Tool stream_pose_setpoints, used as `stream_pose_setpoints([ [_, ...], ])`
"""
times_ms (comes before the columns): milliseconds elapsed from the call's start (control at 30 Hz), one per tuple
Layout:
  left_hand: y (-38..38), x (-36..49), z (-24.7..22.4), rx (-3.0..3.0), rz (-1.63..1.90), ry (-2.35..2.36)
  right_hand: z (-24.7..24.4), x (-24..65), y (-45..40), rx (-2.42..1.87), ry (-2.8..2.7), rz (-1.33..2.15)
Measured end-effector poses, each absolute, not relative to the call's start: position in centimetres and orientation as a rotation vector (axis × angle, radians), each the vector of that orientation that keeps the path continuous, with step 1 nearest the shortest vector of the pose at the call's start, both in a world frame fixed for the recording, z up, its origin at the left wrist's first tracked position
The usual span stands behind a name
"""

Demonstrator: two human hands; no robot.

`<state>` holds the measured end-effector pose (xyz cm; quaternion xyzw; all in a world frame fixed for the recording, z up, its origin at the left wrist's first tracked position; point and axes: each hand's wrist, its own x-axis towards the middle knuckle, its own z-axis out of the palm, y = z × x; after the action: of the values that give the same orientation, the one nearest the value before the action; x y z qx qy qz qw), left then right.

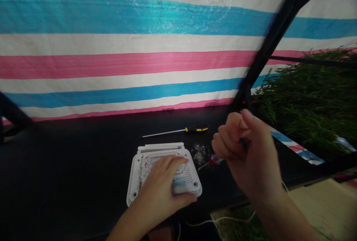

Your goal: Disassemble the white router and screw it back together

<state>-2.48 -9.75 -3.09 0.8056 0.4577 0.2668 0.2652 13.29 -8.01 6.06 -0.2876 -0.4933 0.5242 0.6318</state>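
A white router (136, 174) lies on the black table top, its vented, labelled underside facing up and its antennas folded along the far edge. My left hand (164, 179) lies across it, fingers over the middle and thumb at the near right edge, holding it and hiding part of the label. To its right my right hand (245, 144) is raised in a fist around a small screwdriver (213, 160) with a red and clear handle. The shaft points down left, beside the router's right edge. Most of the handle is hidden in my fingers.
Behind the router lies a longer screwdriver (178, 131) with a black and yellow handle. Whitish crumbs (200, 153) are scattered right of the router. A black metal frame post (267, 44) rises at the right, before a striped tarp (125, 62). A white cord (223, 218) hangs by the near edge.
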Motion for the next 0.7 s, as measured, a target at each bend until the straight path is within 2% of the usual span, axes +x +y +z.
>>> stream_pose_setpoints([
  [233, -9.8, -3.8, -4.0, 2.246, 0.555, 1.379, 5.6, 14.0, -7.0, -0.658, -1.074, 1.295],
  [467, -9.8, -3.7, -3.9, 2.253, 0.553, 1.371, 4.7, 15.1, -5.4, -0.717, -0.888, 1.183],
  [567, -9.8, -3.8, -3.9, 2.253, 0.558, 1.375, 2.0, 16.8, -3.0, -0.817, -0.615, 0.982],
  [700, -9.8, -3.7, -3.8, 2.240, 0.532, 1.383, -4.1, 18.7, 1.1, -0.976, -0.538, 0.901],
])
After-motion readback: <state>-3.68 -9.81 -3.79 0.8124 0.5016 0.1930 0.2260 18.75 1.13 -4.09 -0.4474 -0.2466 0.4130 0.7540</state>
